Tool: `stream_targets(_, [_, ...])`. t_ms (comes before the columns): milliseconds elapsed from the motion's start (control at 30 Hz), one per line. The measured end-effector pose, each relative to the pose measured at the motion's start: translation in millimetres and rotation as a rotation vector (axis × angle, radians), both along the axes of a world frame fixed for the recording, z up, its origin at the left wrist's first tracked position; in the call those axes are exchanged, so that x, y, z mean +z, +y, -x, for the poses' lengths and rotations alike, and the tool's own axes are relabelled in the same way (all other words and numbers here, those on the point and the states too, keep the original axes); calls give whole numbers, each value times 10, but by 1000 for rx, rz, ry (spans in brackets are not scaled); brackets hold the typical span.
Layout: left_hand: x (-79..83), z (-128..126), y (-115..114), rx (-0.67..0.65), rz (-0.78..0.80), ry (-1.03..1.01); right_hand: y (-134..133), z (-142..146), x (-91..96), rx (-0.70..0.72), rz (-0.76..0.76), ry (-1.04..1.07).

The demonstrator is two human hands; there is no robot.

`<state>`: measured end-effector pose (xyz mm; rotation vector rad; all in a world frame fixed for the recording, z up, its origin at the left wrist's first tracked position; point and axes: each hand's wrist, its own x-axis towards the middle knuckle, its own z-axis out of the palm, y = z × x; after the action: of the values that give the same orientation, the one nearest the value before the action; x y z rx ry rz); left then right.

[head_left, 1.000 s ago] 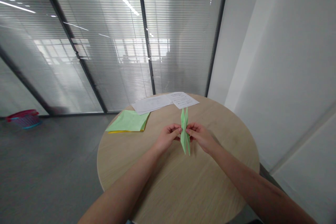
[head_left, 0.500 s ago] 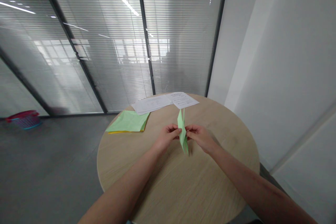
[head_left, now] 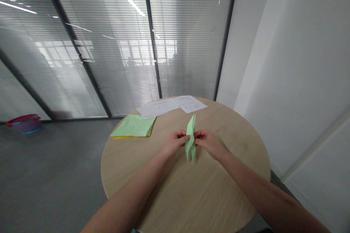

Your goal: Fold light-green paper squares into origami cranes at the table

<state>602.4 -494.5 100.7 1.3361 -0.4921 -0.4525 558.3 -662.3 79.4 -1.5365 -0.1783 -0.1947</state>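
Observation:
A piece of folded green paper (head_left: 190,138) stands upright between my hands, a little above the middle of the round table. It is long and narrow, with a pointed top and two points at the bottom. My left hand (head_left: 176,142) pinches its left side, thumb in front. From the right, my right hand (head_left: 206,141) grips the other side between thumb and fingers. Some fingertips are hidden behind the paper.
Green sheets with yellow beneath (head_left: 133,126) lie at the table's left edge. White printed sheets (head_left: 160,108) rest at the far edge of the wooden table (head_left: 197,196). A red and blue basket (head_left: 27,125) stands on the floor, left. Blinds-covered glass panels rise behind the table.
The folded green paper has turned and tilted in my hands; its two separate top points now appear together, and its lower points have shifted left. My hands have barely moved.

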Motion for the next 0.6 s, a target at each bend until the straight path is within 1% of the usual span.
stream_targets(167, [-23, -12, -3, 16, -1, -1, 12, -9, -13, -33, 34, 9])
stream_targets(333, [-45, -19, -11, 1, 1, -4, 20, -8, -7, -63, 63, -12])
stream_targets(600, [-49, -17, -26, 45, -48, -36, 30, 5, 18, -64, 15, 15])
